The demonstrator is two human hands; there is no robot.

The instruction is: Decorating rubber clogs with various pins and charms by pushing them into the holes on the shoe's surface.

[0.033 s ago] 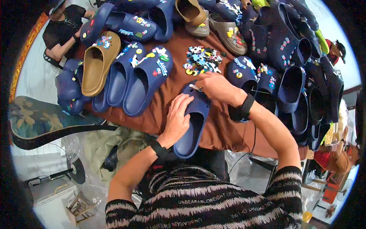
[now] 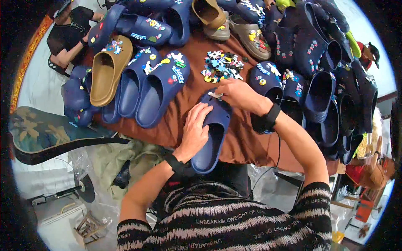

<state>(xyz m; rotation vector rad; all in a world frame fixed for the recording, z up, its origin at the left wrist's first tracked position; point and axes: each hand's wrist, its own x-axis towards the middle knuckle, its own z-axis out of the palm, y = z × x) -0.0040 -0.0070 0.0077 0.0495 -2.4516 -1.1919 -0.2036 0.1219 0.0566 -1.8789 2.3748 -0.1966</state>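
Observation:
A blue clog (image 2: pixel 205 154) lies before me at the near edge of the brown cloth, its toe pointing away. My left hand (image 2: pixel 196 127) grips its left side, fingers lying over the upper near the opening. Over the toe, my right hand (image 2: pixel 239 95) pinches a small white shoe charm (image 2: pixel 215 96) against the clog's upper. The fingertips partly cover the charm. Just beyond the toe is a pile of colourful shoe charms (image 2: pixel 222 65). Left of my left hand stands a blue clog with charms on it (image 2: pixel 153 100).
A brown clog (image 2: pixel 104 79) and more blue clogs crowd the left; many dark clogs (image 2: pixel 320 94) are heaped at the right. Grey-brown clogs (image 2: pixel 253 39) lie at the back. A camouflage-covered seat (image 2: pixel 50 129) is at the left. Other people (image 2: pixel 69 33) are beyond the table.
The white charm shows slightly more between my right fingertips and the toe. Both hands and the clog stay almost where they were.

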